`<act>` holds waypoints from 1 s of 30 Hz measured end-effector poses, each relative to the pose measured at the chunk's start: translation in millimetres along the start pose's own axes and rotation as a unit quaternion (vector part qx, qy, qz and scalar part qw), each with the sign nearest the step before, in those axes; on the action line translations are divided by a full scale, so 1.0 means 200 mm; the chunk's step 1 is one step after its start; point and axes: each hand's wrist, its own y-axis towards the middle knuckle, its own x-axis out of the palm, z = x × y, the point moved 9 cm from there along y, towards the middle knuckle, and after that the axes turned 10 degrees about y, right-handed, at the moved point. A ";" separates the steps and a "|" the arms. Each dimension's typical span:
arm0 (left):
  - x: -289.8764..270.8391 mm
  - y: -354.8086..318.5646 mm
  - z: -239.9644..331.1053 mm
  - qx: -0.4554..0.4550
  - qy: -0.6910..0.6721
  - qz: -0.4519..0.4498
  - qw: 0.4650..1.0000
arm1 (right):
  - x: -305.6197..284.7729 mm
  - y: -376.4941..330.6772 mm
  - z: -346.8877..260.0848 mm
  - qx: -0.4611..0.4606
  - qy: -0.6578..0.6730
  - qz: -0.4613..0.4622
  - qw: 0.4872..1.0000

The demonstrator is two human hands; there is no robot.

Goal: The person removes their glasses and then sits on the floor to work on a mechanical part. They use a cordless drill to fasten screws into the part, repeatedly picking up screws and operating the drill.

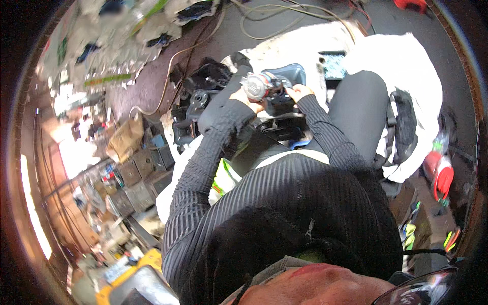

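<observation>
My left hand (245, 99) is wrapped around a silver, rounded machine part (256, 86) with red and black bits on its right side. It looks like a piece of a power tool, but its exact kind is unclear. From the right, my right hand (300, 92) pinches at the dark end of the same part, its fingers bent and close together. Just behind the part is a blue tray (295, 71). Below it lie black pieces (283, 128) between my legs, partly hidden by my hands and the part.
White sheeting (391, 56) spreads under and around my legs. A phone-like screen (334, 66) lies on it, right of the tray. Black machine parts (197, 104) sit to the left. Cables (264, 36) cross the far floor. A cluttered bench with metal drawers (140, 193) stands at left.
</observation>
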 end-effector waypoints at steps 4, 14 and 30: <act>0.08 -0.31 0.01 0.019 0.006 0.076 0.997 | -0.04 0.09 0.07 -0.027 0.082 -0.037 0.996; 0.53 -1.18 -0.14 0.004 -0.243 -0.084 0.966 | 0.00 -0.20 -0.16 -0.016 0.271 -0.157 0.950; 0.20 -1.10 -1.34 -0.339 -0.740 0.513 0.274 | 0.23 -0.45 -0.52 -0.048 0.088 -0.177 0.979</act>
